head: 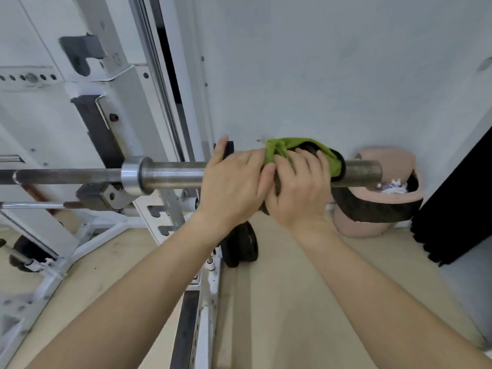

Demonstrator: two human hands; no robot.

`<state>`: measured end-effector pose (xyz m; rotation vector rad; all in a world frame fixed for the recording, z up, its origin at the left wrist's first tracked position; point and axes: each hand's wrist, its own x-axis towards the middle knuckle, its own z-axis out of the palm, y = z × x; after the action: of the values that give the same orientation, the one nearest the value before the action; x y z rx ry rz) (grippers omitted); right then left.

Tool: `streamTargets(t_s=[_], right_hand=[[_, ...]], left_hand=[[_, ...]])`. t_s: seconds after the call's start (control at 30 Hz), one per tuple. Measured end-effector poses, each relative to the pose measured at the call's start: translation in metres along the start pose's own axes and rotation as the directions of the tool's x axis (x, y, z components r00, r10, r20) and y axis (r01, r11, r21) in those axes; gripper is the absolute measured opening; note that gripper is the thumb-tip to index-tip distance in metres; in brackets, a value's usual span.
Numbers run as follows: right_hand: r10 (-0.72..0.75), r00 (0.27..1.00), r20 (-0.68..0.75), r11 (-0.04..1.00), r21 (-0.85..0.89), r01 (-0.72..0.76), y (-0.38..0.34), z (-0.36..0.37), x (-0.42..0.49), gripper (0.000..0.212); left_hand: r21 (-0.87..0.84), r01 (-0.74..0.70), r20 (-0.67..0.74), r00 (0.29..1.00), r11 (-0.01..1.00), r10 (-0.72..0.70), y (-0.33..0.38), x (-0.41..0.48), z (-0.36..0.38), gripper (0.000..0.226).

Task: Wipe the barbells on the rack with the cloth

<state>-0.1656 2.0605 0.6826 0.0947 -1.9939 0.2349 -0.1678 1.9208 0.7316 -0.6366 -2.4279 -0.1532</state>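
A steel barbell (170,173) lies across the white rack (111,75), its sleeve pointing right toward the wall. A green cloth with a dark backing (328,155) is wrapped over the sleeve near its end. My right hand (298,190) grips the cloth around the sleeve. My left hand (234,182) lies over the sleeve just left of the cloth, fingers curled over the bar and touching the cloth's edge. The bare sleeve tip (364,171) sticks out past the cloth.
A pink bin (386,161) with rubbish stands by the wall under the sleeve tip. Black weight plates (243,243) lean at the rack's foot. A second thin bar (32,205) runs lower left. A dark panel (458,198) stands at right. The floor is light wood.
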Motion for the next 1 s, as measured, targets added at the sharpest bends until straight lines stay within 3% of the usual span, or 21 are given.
streamTargets(t_s=[0.23,0.43,0.53,0.63,0.73,0.9,1.0], right_hand=[[-0.049,0.995,0.090,0.994,0.104,0.039,-0.136,0.042,0.018,0.028],[-0.226,0.964,0.141,0.973,0.068,0.219,-0.108,0.030,0.021,0.035],[-0.146,0.968,0.206,0.989,0.005,0.148,-0.080,0.012,0.026,0.032],[0.060,0.961,0.272,0.998,-0.040,-0.051,-0.061,-0.004,0.030,0.032],[0.163,0.930,0.330,0.987,-0.052,-0.155,-0.091,0.000,0.039,0.037],[-0.102,0.891,0.442,0.990,0.132,0.048,-0.176,0.026,0.050,0.041],[-0.173,0.892,0.418,0.984,0.118,0.135,-0.167,0.026,0.047,0.044]], left_hand=[[0.276,0.266,-0.059,0.964,0.924,-0.260,-0.124,-0.055,-0.032,0.049],[0.185,0.364,-0.077,0.931,0.913,-0.356,-0.132,-0.081,-0.026,0.060],[0.167,0.372,-0.137,0.926,0.913,-0.353,-0.124,-0.103,-0.025,0.063],[0.200,0.351,-0.178,0.931,0.915,-0.318,-0.121,-0.127,-0.025,0.064],[0.239,0.323,-0.188,0.940,0.916,-0.283,-0.120,-0.140,-0.024,0.062],[0.258,0.354,-0.234,0.926,0.899,-0.297,-0.120,-0.130,-0.028,0.054],[0.294,0.371,-0.203,0.925,0.881,-0.322,-0.116,-0.115,-0.026,0.057]])
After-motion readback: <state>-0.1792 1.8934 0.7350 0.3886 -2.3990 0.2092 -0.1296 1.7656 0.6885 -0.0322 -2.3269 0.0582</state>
